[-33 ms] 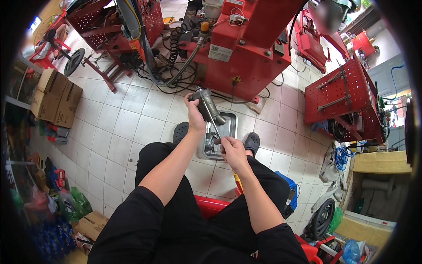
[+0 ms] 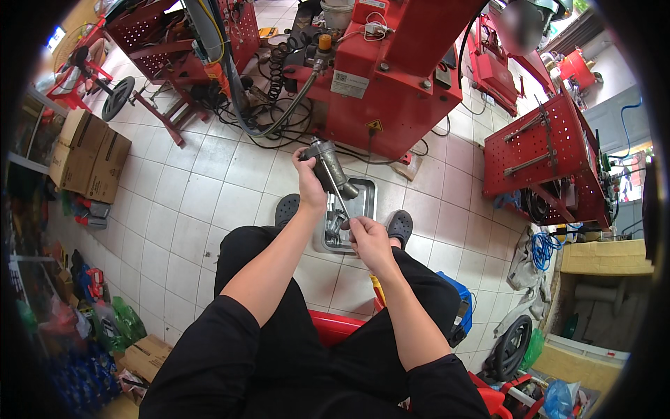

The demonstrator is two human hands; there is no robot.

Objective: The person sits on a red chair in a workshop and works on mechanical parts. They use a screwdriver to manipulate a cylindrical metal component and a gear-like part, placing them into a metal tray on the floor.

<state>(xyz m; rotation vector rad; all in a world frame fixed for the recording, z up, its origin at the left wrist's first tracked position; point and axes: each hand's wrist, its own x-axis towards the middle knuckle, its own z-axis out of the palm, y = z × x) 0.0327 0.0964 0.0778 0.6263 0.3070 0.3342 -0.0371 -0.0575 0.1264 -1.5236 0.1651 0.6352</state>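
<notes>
My left hand is closed round a grey metal cylinder that looks like a starter motor. It is tilted, its narrower end pointing down and to the right. A thin metal rod runs along the cylinder's side down to my right hand. The fingers of that hand pinch the rod's lower end; whether it is a tool or a long bolt cannot be made out. Both hands hang over a metal tray on the floor between my feet, with several small metal parts lying in it.
A large red machine stands just ahead, with black hoses and cables on the tiles. A red perforated cart is at the right and cardboard boxes at the left. Beside my right leg sits a blue case.
</notes>
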